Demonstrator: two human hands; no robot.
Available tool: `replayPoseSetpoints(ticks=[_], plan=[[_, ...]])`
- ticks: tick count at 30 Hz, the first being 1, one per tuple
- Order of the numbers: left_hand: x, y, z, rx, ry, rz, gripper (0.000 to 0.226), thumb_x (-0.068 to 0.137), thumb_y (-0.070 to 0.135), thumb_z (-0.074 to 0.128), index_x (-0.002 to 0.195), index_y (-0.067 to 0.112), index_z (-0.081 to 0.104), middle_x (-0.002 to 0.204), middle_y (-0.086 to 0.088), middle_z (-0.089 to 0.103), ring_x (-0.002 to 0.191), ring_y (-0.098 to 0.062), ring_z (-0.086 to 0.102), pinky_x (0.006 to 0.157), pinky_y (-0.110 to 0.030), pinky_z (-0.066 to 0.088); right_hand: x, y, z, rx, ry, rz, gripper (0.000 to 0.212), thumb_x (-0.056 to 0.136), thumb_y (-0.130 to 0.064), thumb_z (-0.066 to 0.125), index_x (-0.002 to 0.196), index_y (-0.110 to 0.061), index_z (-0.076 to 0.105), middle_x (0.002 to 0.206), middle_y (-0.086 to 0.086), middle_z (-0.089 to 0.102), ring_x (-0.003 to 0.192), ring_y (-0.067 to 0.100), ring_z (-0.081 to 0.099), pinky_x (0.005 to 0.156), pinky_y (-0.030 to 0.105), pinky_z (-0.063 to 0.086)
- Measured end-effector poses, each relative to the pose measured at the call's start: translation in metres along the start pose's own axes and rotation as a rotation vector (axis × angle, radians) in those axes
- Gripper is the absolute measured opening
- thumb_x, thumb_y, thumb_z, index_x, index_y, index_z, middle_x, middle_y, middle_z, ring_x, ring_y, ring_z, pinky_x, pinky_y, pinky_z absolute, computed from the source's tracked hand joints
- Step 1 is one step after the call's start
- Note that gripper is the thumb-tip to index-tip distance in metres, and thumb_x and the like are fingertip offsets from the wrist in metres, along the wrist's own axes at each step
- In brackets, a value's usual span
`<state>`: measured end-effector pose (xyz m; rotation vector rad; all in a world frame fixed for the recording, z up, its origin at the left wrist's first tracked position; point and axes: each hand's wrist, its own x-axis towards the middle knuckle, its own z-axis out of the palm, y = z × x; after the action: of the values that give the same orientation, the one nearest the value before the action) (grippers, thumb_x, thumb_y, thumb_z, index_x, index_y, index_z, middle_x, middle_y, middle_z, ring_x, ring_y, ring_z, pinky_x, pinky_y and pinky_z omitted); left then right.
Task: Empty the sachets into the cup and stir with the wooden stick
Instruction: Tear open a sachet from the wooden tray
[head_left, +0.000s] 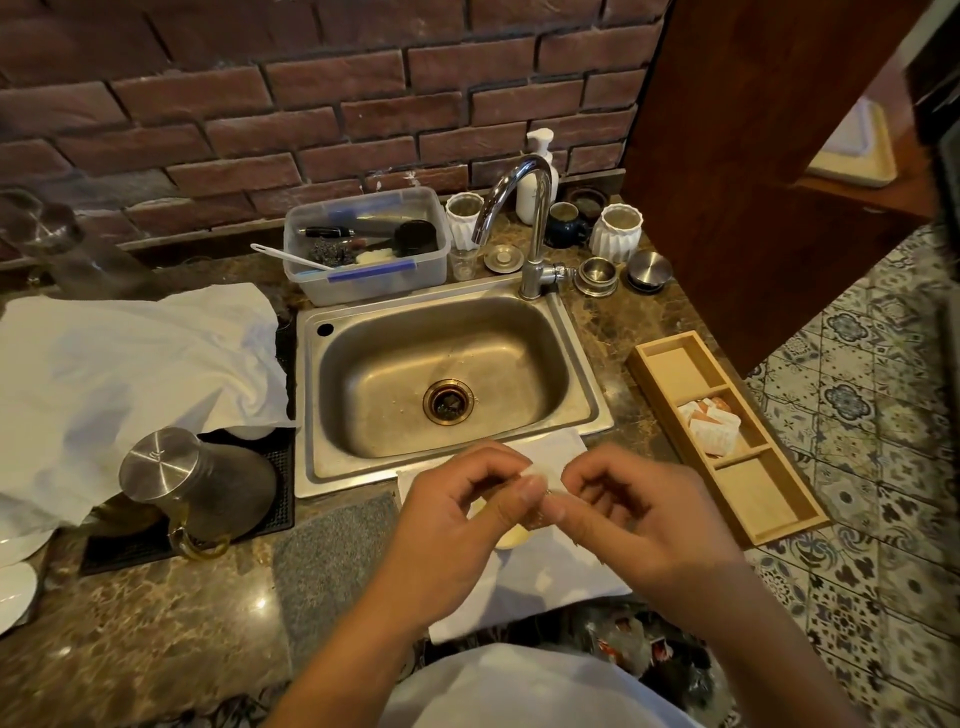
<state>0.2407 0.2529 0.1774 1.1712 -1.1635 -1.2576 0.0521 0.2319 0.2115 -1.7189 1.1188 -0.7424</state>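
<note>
Both my hands meet in front of the sink over a white paper napkin. My left hand and my right hand pinch one small white sachet between thumbs and fingertips. Under my left hand a pale yellow cup shows only as a sliver of rim. More sachets, white and orange, lie in the middle compartment of a wooden tray at the right. No wooden stick is visible.
A steel sink with a tap lies just beyond my hands. A steel jug lies on a black mat at the left, beside a white cloth. A grey mat lies by the napkin. A plastic tub stands behind the sink.
</note>
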Motion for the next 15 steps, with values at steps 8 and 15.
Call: replayPoseSetpoints(ticks=[8,15], plan=[[0.001,0.002,-0.004,0.137,0.053,0.092,0.013,0.088,0.032,0.068,0.092,0.026,0.079,0.094,0.004,0.074,0.091,-0.02,0.07,0.081,-0.032,0.055,0.005,0.002,-0.002,-0.152,-0.065,-0.105,0.023,0.097,-0.045,0.051,0.089,-0.03,0.068,0.072,-0.011,0.064,0.068,0.017,0.063,0.056,0.038,0.05],[0.001,-0.004,0.0,0.264,0.073,0.105,0.014,0.091,0.03,0.068,0.093,0.023,0.079,0.091,0.005,0.074,0.088,-0.022,0.069,0.078,-0.032,0.055,0.007,0.007,0.0,-0.282,-0.079,-0.165,0.017,0.099,-0.041,0.052,0.085,-0.038,0.06,0.071,-0.019,0.058,0.067,0.009,0.059,0.056,0.029,0.048]])
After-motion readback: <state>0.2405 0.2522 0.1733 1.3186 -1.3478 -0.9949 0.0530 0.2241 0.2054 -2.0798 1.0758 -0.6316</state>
